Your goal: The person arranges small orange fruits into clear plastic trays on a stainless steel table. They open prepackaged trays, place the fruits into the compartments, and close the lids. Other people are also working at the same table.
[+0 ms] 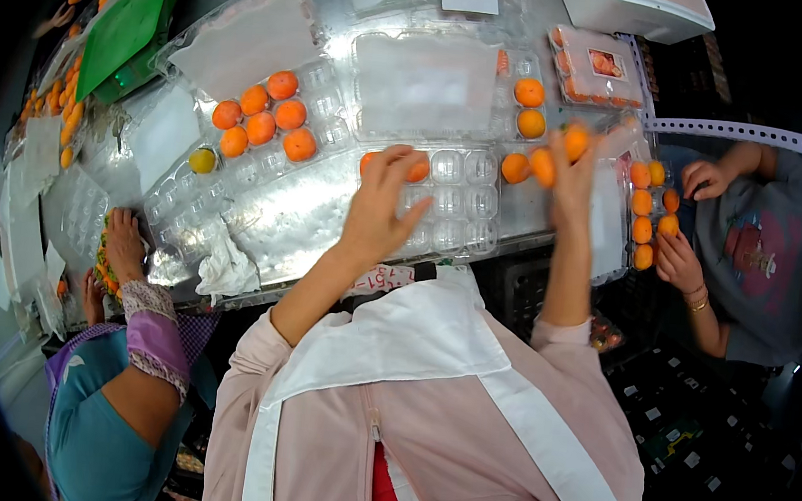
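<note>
A clear plastic clamshell tray (464, 200) with round cups lies before me, its lid (422, 88) folded back behind it. Orange round fruits (417, 169) sit in the cups at its back left. Over them is my left hand (379, 202), fingers apart and partly hiding the fruit; I see nothing held in it. To the right, my right hand (573, 176) is blurred, with an orange fruit (576, 141) at its fingers. Another fruit (543, 167) appears against that hand; whether it is gripped I cannot tell. One more fruit (515, 168) lies just left of it.
Left stands a part-filled tray of orange fruits (261, 128) and a yellow-green fruit (202, 160). A closed fruit pack (596, 67) and white bin (636, 10) stand back right. Co-workers' hands (682, 264) (124, 244) work at both sides. Crumpled white plastic (228, 267) lies at the edge.
</note>
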Demonstrator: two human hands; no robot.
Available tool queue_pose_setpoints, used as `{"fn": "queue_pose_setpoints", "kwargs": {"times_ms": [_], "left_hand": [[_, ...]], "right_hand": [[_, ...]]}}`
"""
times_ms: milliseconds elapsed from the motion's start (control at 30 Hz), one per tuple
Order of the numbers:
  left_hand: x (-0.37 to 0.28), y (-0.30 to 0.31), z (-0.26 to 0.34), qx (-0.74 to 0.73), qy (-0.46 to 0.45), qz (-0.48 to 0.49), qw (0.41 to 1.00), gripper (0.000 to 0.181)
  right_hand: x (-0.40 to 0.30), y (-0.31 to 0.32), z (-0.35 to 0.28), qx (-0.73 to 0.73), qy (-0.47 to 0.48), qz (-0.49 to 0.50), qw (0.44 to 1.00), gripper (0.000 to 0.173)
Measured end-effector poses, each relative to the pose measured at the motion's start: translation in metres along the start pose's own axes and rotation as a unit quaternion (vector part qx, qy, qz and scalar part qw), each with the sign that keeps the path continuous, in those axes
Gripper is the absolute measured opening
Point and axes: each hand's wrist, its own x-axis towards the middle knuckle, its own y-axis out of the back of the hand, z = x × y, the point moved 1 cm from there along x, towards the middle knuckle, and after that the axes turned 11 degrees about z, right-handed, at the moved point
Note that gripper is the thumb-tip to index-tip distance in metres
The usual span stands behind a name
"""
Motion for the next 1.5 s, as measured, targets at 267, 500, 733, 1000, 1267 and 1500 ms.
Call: {"fn": "queue_pose_setpoints", "kwargs": {"times_ms": [267, 500, 733, 1000, 1267, 1500], "left_hand": [[-0.027, 0.022, -0.035, -0.021, 0.118, 0.025, 0.992, 0.028], [-0.046, 0.04, -0.05, -0.001, 0.158, 0.049, 0.986, 0.025], [-0.059, 0.039, -0.067, 0.008, 0.195, 0.043, 0.98, 0.032], [-0.069, 0.026, -0.087, 0.052, 0.267, -0.007, 0.962, 0.043], [-0.084, 0.019, -0.104, -0.05, 0.352, -0.039, 0.934, 0.031], [-0.069, 0.051, -0.107, -0.083, 0.325, 0.069, 0.94, 0.027]], "right_hand": [[0.11, 0.022, 0.023, -0.519, 0.055, -0.102, 0.847, 0.06], [0.128, 0.014, 0.021, -0.524, 0.035, -0.255, 0.812, 0.073], [0.117, 0.008, -0.005, -0.572, 0.216, -0.263, 0.746, 0.088], [0.117, -0.024, 0.009, -0.525, 0.311, -0.315, 0.727, 0.09], [0.044, -0.066, -0.057, -0.315, 0.364, -0.167, 0.86, 0.051], [-0.081, -0.224, -0.019, -0.206, 0.498, -0.358, 0.763, 0.045]]}}
